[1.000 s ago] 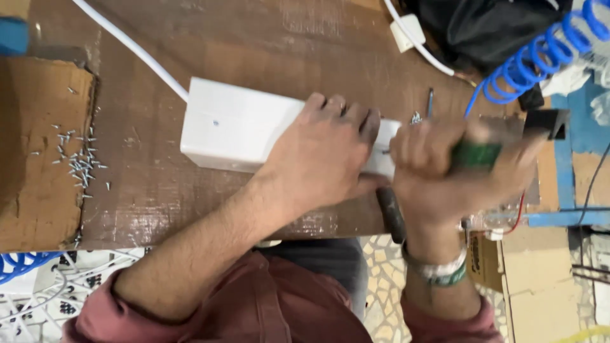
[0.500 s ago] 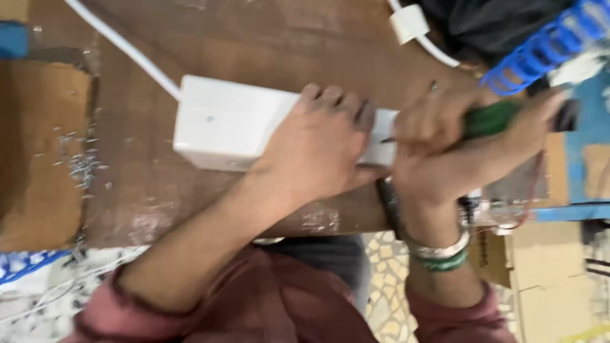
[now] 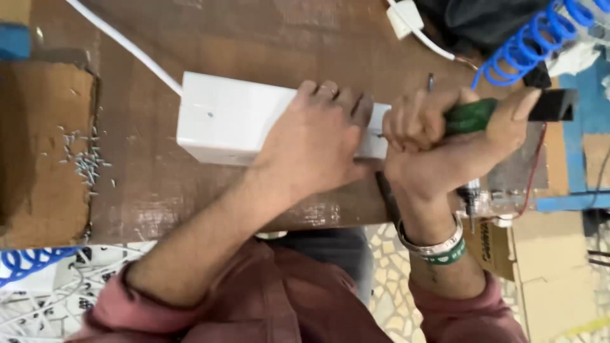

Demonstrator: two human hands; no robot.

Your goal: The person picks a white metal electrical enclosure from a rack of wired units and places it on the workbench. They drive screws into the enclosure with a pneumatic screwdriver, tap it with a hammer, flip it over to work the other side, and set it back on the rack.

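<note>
A long white plastic box [image 3: 232,121] with a white cable [image 3: 124,44] at its left end lies on the brown wooden table [image 3: 254,38]. My left hand [image 3: 318,143] presses flat on the box's right half. My right hand [image 3: 445,143] grips a screwdriver with a green and black handle [image 3: 473,115], its shaft pointing left at the box's right end, where my fingers hide the tip.
A cardboard sheet [image 3: 44,152] with several small screws [image 3: 82,162] lies at the left. A blue coiled hose [image 3: 534,44] and a white plug [image 3: 403,19] sit at the top right. Cardboard boxes [image 3: 553,267] stand lower right, white cables [image 3: 38,298] lower left.
My right hand has turned the screwdriver so that its handle lies more level, pointing right. My left hand stays on the box. The view shifted slightly.
</note>
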